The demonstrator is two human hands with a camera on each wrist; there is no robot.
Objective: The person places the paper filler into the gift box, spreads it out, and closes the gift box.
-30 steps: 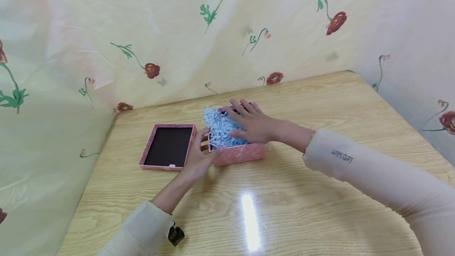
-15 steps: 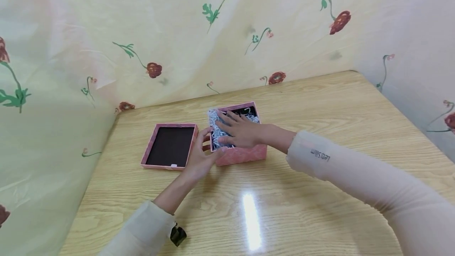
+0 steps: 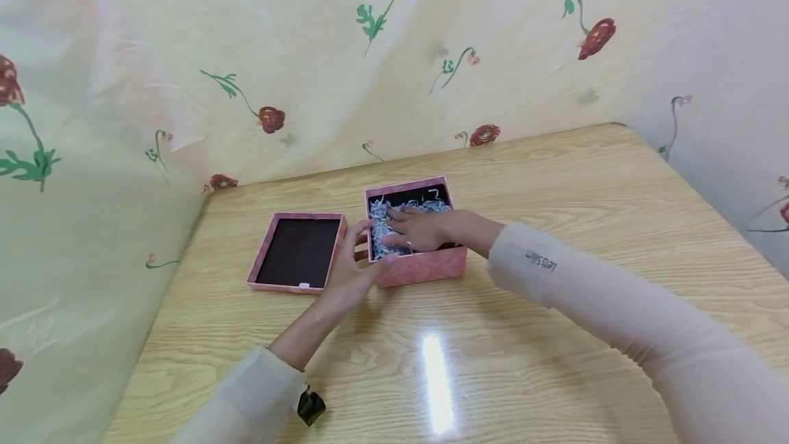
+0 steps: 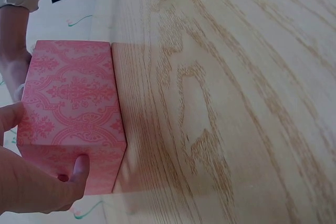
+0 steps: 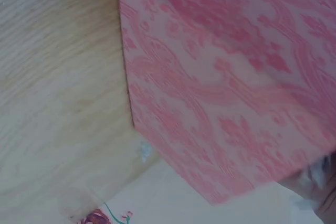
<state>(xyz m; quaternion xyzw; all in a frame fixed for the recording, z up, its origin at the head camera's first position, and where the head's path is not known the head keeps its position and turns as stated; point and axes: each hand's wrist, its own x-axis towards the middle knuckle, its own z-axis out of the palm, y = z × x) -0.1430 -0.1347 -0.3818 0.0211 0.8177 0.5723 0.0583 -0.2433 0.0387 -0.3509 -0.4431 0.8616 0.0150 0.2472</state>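
A pink patterned box (image 3: pixel 425 267) stands open in the middle of the wooden table (image 3: pixel 555 177). Pale blue-white shredded paper (image 3: pixel 382 214) lies inside it. My right hand (image 3: pixel 411 229) is down inside the box, with its flat fingers pressing on the paper. My left hand (image 3: pixel 364 252) grips the box's near left corner. In the left wrist view the thumb (image 4: pixel 80 167) lies on the box (image 4: pixel 73 103) wall. The right wrist view shows little but the box's (image 5: pixel 226 77) outer wall close up.
The box's lid (image 3: pixel 297 252) lies upside down just left of the box, dark inside. Floral cloth (image 3: pixel 185 53) hangs behind and on both sides of the table. A bright light glare (image 3: pixel 434 382) sits on the near tabletop.
The shredded paper stood heaped above the rim; my right hand has pushed it down into the box and sunk in with it. My left hand has stayed at the corner.
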